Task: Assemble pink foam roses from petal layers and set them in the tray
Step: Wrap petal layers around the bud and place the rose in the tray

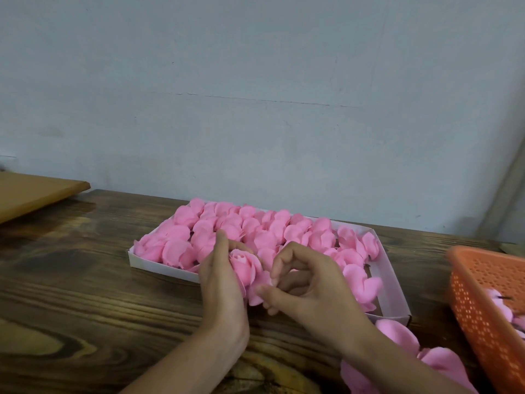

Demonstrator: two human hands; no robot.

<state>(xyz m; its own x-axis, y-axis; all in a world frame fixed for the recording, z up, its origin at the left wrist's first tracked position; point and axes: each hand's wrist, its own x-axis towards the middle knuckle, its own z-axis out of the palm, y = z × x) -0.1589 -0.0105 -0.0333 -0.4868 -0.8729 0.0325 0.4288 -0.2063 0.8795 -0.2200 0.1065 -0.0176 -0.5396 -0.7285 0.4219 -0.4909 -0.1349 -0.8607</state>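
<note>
Step in hand: closing 1 petal layer; left hand [221,285] fingers curl round the rose [244,267]; right hand [309,288] fingers pinch its outer petal [254,297]; tray [159,264] lies just beyond the fingers; next move, by judgement: seat the rose in the bare gap right of the fingers.

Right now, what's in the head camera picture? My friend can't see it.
The left hand grips a pink foam rose while the right hand pinches its outer petal, above a wooden table. Behind them, a white tray is nearly full of pink roses.
</note>
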